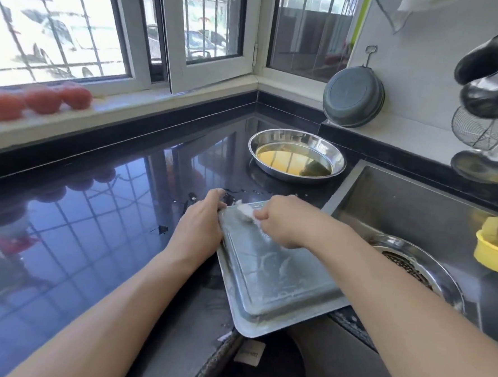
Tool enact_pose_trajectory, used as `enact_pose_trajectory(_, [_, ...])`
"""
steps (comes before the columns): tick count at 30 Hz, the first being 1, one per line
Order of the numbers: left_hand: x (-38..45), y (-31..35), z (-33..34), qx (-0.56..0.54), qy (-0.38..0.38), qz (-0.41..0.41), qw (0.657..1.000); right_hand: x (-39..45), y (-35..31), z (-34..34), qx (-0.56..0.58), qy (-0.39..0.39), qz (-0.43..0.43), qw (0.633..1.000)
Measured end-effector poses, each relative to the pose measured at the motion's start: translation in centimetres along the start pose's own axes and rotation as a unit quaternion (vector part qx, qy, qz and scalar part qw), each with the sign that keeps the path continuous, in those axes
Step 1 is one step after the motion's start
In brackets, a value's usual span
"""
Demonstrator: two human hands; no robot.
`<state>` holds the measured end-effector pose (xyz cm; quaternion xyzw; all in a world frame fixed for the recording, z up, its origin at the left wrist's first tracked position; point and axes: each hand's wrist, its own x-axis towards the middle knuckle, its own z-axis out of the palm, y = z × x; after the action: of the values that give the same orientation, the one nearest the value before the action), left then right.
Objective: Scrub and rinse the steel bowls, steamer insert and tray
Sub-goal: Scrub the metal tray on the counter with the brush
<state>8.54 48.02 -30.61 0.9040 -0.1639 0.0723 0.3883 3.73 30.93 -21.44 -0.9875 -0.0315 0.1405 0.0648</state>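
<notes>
Tray (268, 277) lies upturned beside the sink (410, 204), soapy, likely slippery, stiff; left hand (200, 229) clamps its rim, the best hold, right hand (283, 222) pinches a scrubber (245, 212).

No text, brand or number could be read anywhere. The one candidate was a small pale label (249, 354) on the dark clothing at the bottom edge, below the tray's (268, 280) near corner; it carried faint printing, too blurred and small to make out
</notes>
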Motion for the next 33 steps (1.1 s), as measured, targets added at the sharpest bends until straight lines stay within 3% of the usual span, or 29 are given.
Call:
enact_pose_trajectory(3, [0.1, -0.2, -0.2, -0.002, -0.004, -0.018, 1.0, -2.4, -0.1, 0.7, 0.018, -0.049, -0.043, 0.998])
enact_pose_trajectory(7, [0.2, 0.0, -0.2, 0.002, -0.002, -0.017, 1.0, -3.7, 2.7, 0.0, -0.046, -0.009, 0.017, 0.999])
enact_pose_trajectory(10, [0.1, 0.1, 0.0, 0.019, 0.0, -0.003, 1.0, -5.5, 1.6, 1.0, 0.024, -0.069, -0.032, 0.997])
enact_pose_trajectory(14, [0.3, 0.0, 0.1, 0.043, 0.001, 0.009, 0.999, -4.6, 3.6, 0.6, -0.027, -0.001, 0.035, 0.999])
enact_pose_trajectory(18, [0.3, -0.1, 0.2, 0.049, 0.006, 0.009, 0.999, -7.0, 0.5, 1.9, 0.039, -0.066, -0.046, 0.996])
enact_pose_trajectory(22, [0.5, 0.0, 0.1, 0.051, 0.006, 0.004, 0.999, -4.2, 2.1, 1.6, -0.028, 0.015, 0.02, 0.999])
enact_pose_trajectory(26, [0.6, -0.2, -0.3, 0.023, 0.013, -0.014, 1.0, -4.1, 0.2, 1.4, 0.016, -0.031, -0.028, 0.999])
enact_pose_trajectory(30, [0.5, -0.2, -0.4, 0.023, 0.013, -0.015, 1.0, -2.7, 2.0, 0.7, -0.001, 0.04, 0.033, 0.999])
enact_pose_trajectory(33, [0.4, -0.2, -0.2, 0.03, 0.017, 0.005, 0.999, -5.7, 1.5, 1.7, 0.019, -0.045, -0.046, 0.998])
